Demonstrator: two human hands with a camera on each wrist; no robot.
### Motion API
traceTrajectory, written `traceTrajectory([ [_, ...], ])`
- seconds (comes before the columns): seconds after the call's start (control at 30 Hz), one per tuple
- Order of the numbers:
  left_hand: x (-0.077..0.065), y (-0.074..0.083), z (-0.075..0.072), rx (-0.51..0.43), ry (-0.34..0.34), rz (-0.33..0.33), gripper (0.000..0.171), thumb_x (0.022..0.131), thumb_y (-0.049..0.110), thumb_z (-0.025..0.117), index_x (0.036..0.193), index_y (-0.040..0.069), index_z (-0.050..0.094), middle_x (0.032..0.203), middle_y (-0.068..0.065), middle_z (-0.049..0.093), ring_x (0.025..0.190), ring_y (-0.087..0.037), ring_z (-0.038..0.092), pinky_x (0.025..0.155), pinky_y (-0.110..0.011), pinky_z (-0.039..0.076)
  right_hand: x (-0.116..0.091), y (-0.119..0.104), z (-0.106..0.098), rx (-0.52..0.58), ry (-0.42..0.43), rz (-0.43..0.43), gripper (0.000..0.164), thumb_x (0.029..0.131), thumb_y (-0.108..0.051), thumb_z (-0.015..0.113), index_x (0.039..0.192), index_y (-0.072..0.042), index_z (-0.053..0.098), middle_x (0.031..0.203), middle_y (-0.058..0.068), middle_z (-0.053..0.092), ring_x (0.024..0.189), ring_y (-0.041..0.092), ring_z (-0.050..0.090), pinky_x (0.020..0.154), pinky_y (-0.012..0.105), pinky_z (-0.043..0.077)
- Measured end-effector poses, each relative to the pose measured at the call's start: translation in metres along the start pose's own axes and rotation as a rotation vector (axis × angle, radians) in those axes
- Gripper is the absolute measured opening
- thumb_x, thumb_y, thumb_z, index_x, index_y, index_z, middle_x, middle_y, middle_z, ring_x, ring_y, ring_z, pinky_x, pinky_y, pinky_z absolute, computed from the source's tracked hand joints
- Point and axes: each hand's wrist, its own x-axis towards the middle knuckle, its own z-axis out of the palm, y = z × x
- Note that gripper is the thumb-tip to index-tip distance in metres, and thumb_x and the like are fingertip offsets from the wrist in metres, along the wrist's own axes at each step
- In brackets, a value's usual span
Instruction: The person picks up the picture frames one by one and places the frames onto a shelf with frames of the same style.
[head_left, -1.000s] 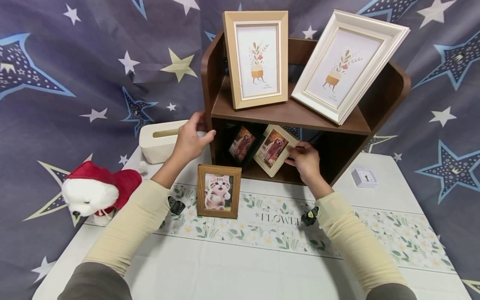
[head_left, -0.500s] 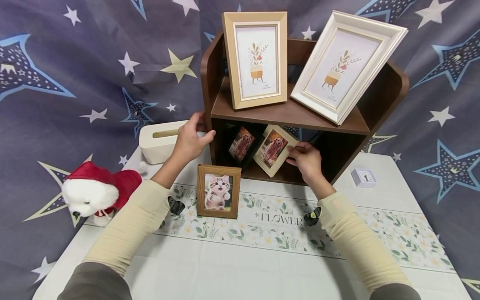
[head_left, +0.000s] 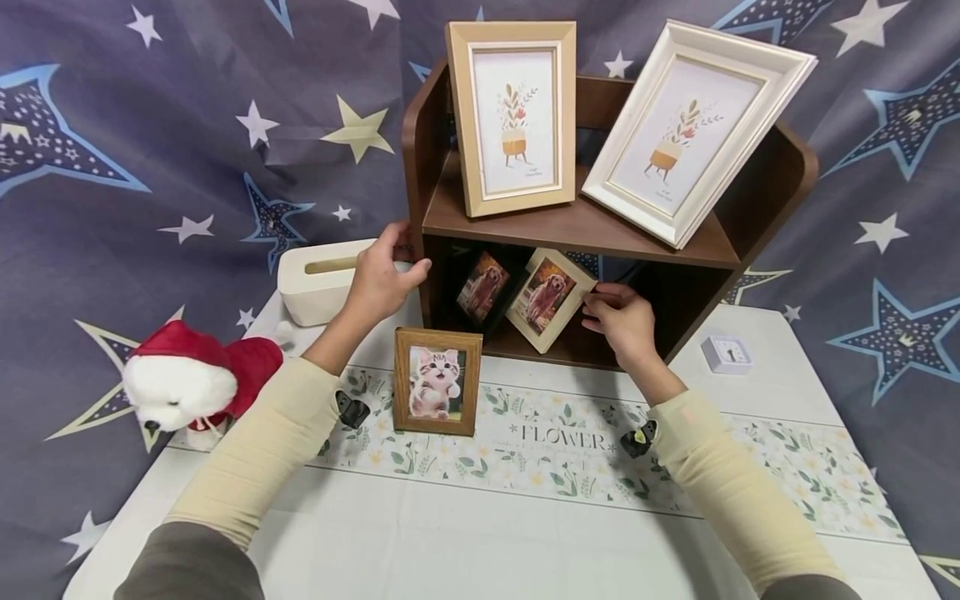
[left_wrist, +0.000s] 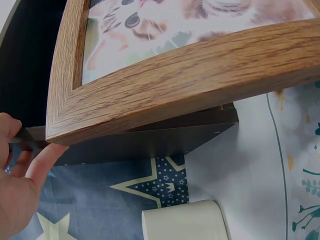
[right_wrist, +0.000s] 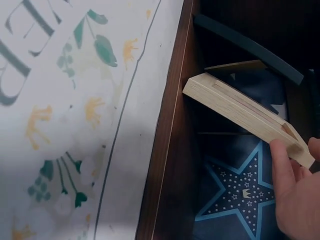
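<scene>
A light wood photo frame [head_left: 550, 300] with a dog picture leans tilted in the shelf's lower compartment. My right hand [head_left: 621, 321] has its thumb and fingers at that frame's upper right corner, pinching it; the right wrist view shows the fingers [right_wrist: 281, 162] against the frame's edge. A black photo frame [head_left: 483, 292] with a similar picture stands just left of it, partly overlapped. My left hand [head_left: 384, 279] grips the left side panel of the dark brown shelf [head_left: 570, 223]. Nearest that wrist, a brown wood photo frame [head_left: 438, 382] with a kitten picture stands upright on the table.
Two larger frames, one tan [head_left: 521, 121] and one white and tilted [head_left: 697, 133], stand on the upper shelf. A cream tissue box [head_left: 318, 287] and a plush dog in red [head_left: 202, 375] are at left. A small white clock [head_left: 727, 355] sits at right.
My right hand has shifted slightly right, its fingers now farther out at the light wood frame's corner. That frame and my left hand look unchanged.
</scene>
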Motion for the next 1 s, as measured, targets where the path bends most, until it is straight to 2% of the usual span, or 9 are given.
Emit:
traceTrajectory([
  [0.3, 0.001, 0.001, 0.001, -0.008, -0.002, 0.004, 0.059, 0.091, 0.012, 0.071, 0.145, 0.003, 0.05, 0.127, -0.02, 0.066, 0.112, -0.035, 0.068, 0.097, -0.049, 0.052, -0.011, 0.0, -0.003, -0.001, -0.056, -0.007, 0.039, 0.098, -0.013, 0.063, 0.132, 0.005, 0.056, 0.114, 0.013, 0.065, 0.084, 0.008, 0.072, 0.073, 0.026, 0.062],
  [0.6, 0.002, 0.003, 0.0, -0.01, -0.002, 0.001, 0.059, 0.091, 0.012, 0.071, 0.145, 0.003, 0.049, 0.127, -0.021, 0.066, 0.113, -0.035, 0.068, 0.098, -0.048, 0.052, -0.023, -0.001, 0.007, 0.054, -0.121, -0.002, 0.04, 0.098, -0.013, 0.065, 0.132, 0.007, 0.056, 0.111, 0.012, 0.065, 0.081, 0.007, 0.073, 0.071, 0.028, 0.062],
  [0.77, 0.002, 0.002, 0.0, -0.005, -0.004, -0.004, 0.06, 0.091, 0.013, 0.071, 0.146, 0.003, 0.049, 0.128, -0.021, 0.066, 0.113, -0.035, 0.068, 0.098, -0.049, 0.052, -0.031, 0.002, 0.014, 0.067, -0.159, -0.001, 0.04, 0.099, -0.011, 0.064, 0.132, 0.009, 0.055, 0.114, 0.015, 0.063, 0.086, 0.013, 0.074, 0.07, 0.028, 0.062],
  [0.9, 0.001, 0.002, 0.0, -0.01, -0.005, -0.006, 0.06, 0.091, 0.013, 0.071, 0.146, 0.003, 0.049, 0.127, -0.021, 0.066, 0.113, -0.036, 0.068, 0.098, -0.049, 0.052, -0.036, 0.004, 0.018, 0.059, -0.183, -0.006, 0.04, 0.099, -0.01, 0.065, 0.132, 0.01, 0.055, 0.109, 0.01, 0.064, 0.089, 0.019, 0.074, 0.07, 0.03, 0.062],
  [1.0, 0.0, 0.002, 0.0, -0.009, -0.005, -0.008, 0.06, 0.091, 0.013, 0.071, 0.146, 0.003, 0.049, 0.127, -0.021, 0.066, 0.113, -0.035, 0.068, 0.098, -0.049, 0.052, -0.039, 0.004, 0.022, 0.059, -0.191, -0.005, 0.041, 0.098, -0.01, 0.066, 0.132, 0.01, 0.055, 0.102, 0.001, 0.064, 0.086, 0.017, 0.074, 0.07, 0.031, 0.063],
])
